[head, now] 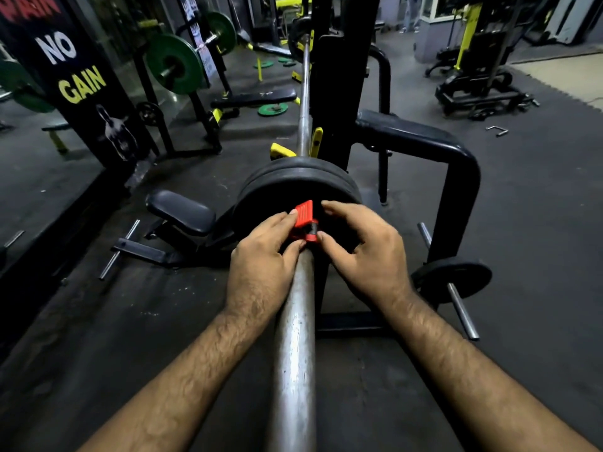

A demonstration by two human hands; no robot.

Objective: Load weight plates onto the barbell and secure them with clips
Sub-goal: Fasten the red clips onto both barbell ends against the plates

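Note:
A steel barbell (pixel 295 337) runs from the bottom centre away from me on a black rack. Two black weight plates (pixel 293 181) sit stacked on its near sleeve. A red clip (pixel 304 216) sits on the sleeve right against the outer plate, its lever raised. My left hand (pixel 261 256) holds the clip from the left, fingers curled round it and the sleeve. My right hand (pixel 362 249) pinches the clip from the right, fingertips at its top and thumb at its metal pin.
A black rack frame (pixel 456 177) curves on the right, with a small black plate (pixel 455 277) on its storage peg. A padded seat (pixel 181 212) stands at left. Green plates (pixel 174 63) hang on another rack behind; small green plates (pixel 272 109) lie on the floor.

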